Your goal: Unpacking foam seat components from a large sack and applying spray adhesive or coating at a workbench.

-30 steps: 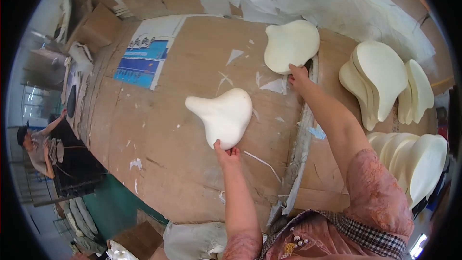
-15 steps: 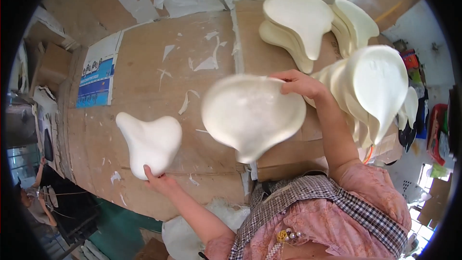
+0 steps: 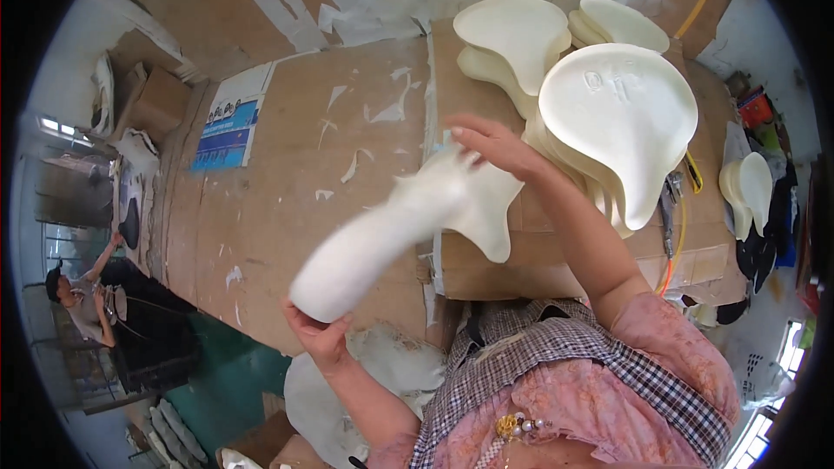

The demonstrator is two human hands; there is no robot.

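Note:
A smooth white saddle-shaped pad (image 3: 369,247), like a bicycle seat, is tilted above the cardboard and partly blurred. My left hand (image 3: 320,339) grips its lower end, fingers beneath and thumb at the side. At its upper end, my right hand (image 3: 493,146) has its fingers stretched out, somewhat smeared by motion; whether they touch the pad is unclear. Behind the white pad, under my right wrist, shows part of a cream saddle-shaped pad (image 3: 491,217) with its tip toward me. The overlap hides the rest of it.
Stacked cream saddle pads (image 3: 618,113) stand at the right, with more stacks (image 3: 512,30) behind. An air tool (image 3: 669,208) with a coloured hose lies beside them. Torn paper scraps litter the cardboard-covered table (image 3: 295,208). Another person (image 3: 87,295) works at far left.
My left hand has turned and lifted the white pad up and rightward. The cream pad has moved right and now lies partly behind it. My right hand's fingers have left its rim.

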